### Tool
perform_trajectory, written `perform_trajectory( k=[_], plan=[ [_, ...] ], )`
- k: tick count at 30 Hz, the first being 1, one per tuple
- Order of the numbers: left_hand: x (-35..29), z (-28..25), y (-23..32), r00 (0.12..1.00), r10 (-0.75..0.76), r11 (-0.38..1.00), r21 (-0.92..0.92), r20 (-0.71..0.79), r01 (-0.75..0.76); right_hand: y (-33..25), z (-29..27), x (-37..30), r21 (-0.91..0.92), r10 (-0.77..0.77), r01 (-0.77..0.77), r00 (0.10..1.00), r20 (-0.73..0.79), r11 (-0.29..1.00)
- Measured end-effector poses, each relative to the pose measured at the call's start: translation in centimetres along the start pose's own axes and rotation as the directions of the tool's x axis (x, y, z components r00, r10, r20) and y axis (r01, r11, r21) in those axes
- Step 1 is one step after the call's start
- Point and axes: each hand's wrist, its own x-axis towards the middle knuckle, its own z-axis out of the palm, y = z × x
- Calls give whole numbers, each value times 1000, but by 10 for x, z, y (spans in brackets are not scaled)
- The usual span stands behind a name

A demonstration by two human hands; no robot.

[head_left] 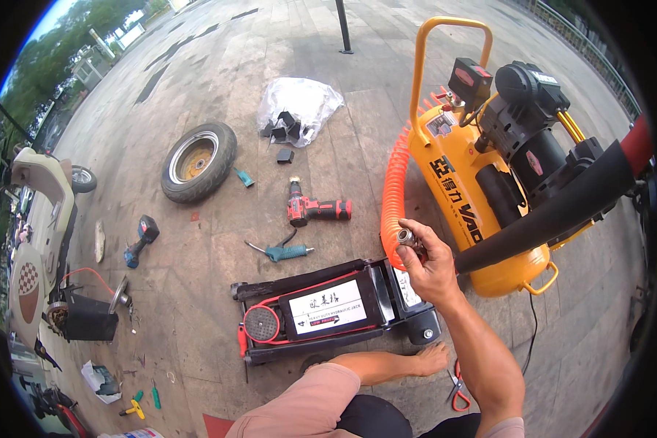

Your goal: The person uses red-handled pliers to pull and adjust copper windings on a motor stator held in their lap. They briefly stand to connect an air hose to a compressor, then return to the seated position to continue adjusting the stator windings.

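My right hand (429, 264) is closed on a metal hose coupling (406, 236), its round open end pointing up between thumb and fingers. An orange coiled air hose (394, 193) hangs right beside it and runs up to a yellow air compressor (452, 190). Below, a black and red floor jack (376, 296) lies across the paving. My left arm crosses in front of the jack, and my left hand (432, 360) hangs low beside its wheel. Its fingers are too small and bunched to read. Red-handled scissors (458, 390) lie just right of that hand.
Ahead lie a red cordless drill (317, 209), a teal air blow gun (285, 252) and a wheel with tyre (199, 162). A clear plastic bag (299, 102) holds black pieces. A blue cordless tool (141, 241) and a scooter (44, 241) are at left. A black-padded bar (547, 212) crosses at right.
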Motion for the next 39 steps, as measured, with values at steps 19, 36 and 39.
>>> perform_trajectory(
  k=[19,36,39],
  plan=[
    [-228,-334,-61,421,-892,-50,-889,-165,-455,-4,62,-10,-239,-45,255,766,641,937],
    [-226,-341,-47,283,-813,466,-860,-509,-210,-21,85,-7,-364,14,440,621,783,821],
    [-223,-347,-46,194,-698,702,-713,-689,-7,-25,94,-9,-496,68,539,628,776,681]
  ],
)
